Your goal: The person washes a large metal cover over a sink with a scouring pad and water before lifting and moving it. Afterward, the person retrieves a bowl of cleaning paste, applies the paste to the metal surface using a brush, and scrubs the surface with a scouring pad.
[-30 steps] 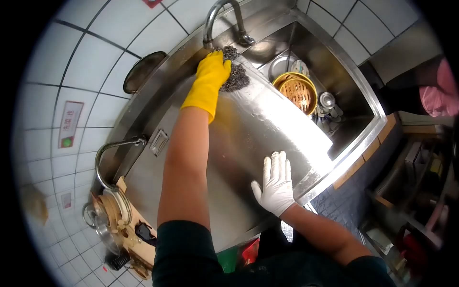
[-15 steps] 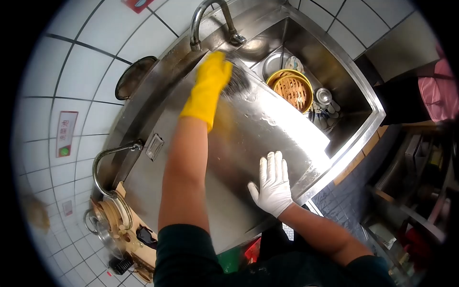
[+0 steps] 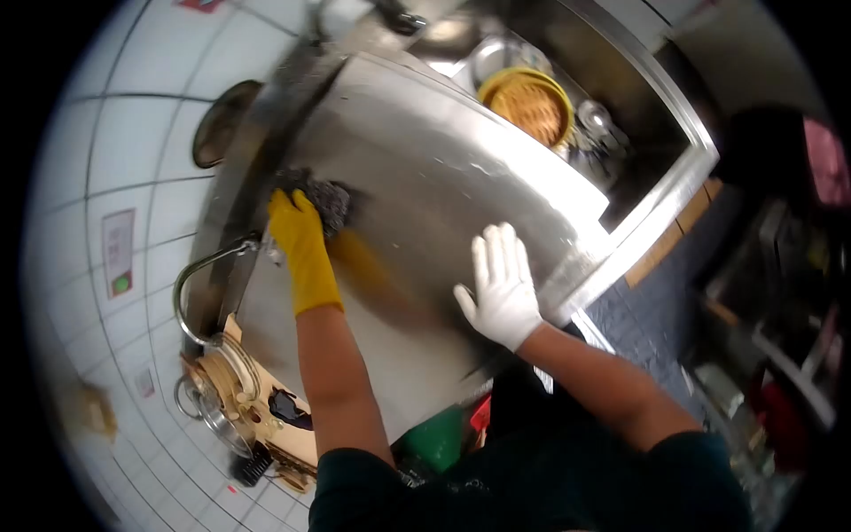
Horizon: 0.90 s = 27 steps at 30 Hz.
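My left hand, in a yellow rubber glove, presses a dark grey steel-wool scrubber onto the metal sheet, near its left edge. Its fingers are bent over the scrubber. My right hand, in a thin white glove, rests palm down near the sheet's front right edge, fingers spread and nothing in it. The sheet is shiny and wet in places, and it partly covers the sink.
The open sink at the upper right holds a yellow-rimmed basket and metal utensils. A curved faucet is at the left, above stacked boards and lids. A person in pink stands at the far right.
My left hand and the scrubber have moved from the sheet's far end toward the lower left. The camera view has shifted. My right hand remains spread near the sheet's edge.
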### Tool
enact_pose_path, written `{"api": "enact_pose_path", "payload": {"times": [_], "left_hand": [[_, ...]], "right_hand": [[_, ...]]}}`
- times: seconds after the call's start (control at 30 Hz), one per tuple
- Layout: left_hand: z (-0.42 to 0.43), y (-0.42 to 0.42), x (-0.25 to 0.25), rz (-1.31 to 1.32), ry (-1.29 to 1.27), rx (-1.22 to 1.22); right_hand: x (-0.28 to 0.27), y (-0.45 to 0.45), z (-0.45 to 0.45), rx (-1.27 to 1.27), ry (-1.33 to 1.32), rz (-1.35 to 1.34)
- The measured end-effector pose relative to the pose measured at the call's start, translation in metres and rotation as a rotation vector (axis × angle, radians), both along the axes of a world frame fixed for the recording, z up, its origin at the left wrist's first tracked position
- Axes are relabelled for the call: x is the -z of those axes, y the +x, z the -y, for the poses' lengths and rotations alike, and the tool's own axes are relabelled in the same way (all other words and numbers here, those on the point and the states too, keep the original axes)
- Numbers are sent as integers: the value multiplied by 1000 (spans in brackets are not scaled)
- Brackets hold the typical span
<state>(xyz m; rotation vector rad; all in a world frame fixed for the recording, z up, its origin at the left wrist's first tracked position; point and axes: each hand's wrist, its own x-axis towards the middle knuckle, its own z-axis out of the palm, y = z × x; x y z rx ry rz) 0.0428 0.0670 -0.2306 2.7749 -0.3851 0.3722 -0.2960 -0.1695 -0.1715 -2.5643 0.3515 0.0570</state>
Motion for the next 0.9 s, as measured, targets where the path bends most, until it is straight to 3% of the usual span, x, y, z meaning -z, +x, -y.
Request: {"api": "enact_pose_path", "payload": {"times": [0.03, 0.07, 0.1, 0.13, 0.17, 0.23, 0.27, 0.3, 0.37, 0.43, 0.5, 0.57, 0.67, 0.73, 0.77, 0.8, 0.9], "left_hand": [[30, 0, -2, 24, 12, -10], [67, 2, -7, 58, 15, -24], [126, -16, -16, -16, -103, 97], [181, -50, -35, -65, -85, 234], [226, -74, -39, -20, 16, 508], [292, -139, -45, -68, 119, 757], [300, -168, -47, -100, 64, 849], [297, -192, -49, -135, 13, 941], [261, -195, -40, -160, -20, 953], [203, -186, -50, -158, 46, 831], [127, -133, -21, -13, 65, 656], [44, -70, 17, 43, 85, 315], [113, -93, -40, -159, 752, 229], [179, -133, -11, 54, 266, 201], [216, -161, -30, 7, 314, 386], [246, -185, -17, 27, 285, 405], [294, -207, -40, -192, 190, 474]], "right_hand": [[-1, 0, 1, 4, -67, 90], [3, -4, 11, -118, 36, 191], [10, -9, 19, -245, 137, 300], [19, -14, 11, -217, 97, 514], [22, -16, 8, -185, 76, 555], [34, -28, 4, -208, 35, 565], [26, -26, 15, -319, 157, 386], [33, -29, 17, -384, 158, 408], [50, -38, 15, -503, 167, 455], [54, -48, 26, -469, 258, 608], [49, -67, 50, -491, 260, 439], [50, -100, 47, -409, 68, 431], [46, -114, 34, -355, 99, 329], [47, -114, 23, -308, 150, 282], [44, -117, 21, -290, 165, 274], [38, -119, 22, -275, 184, 263], [28, -123, 39, -267, 244, 257]]}}
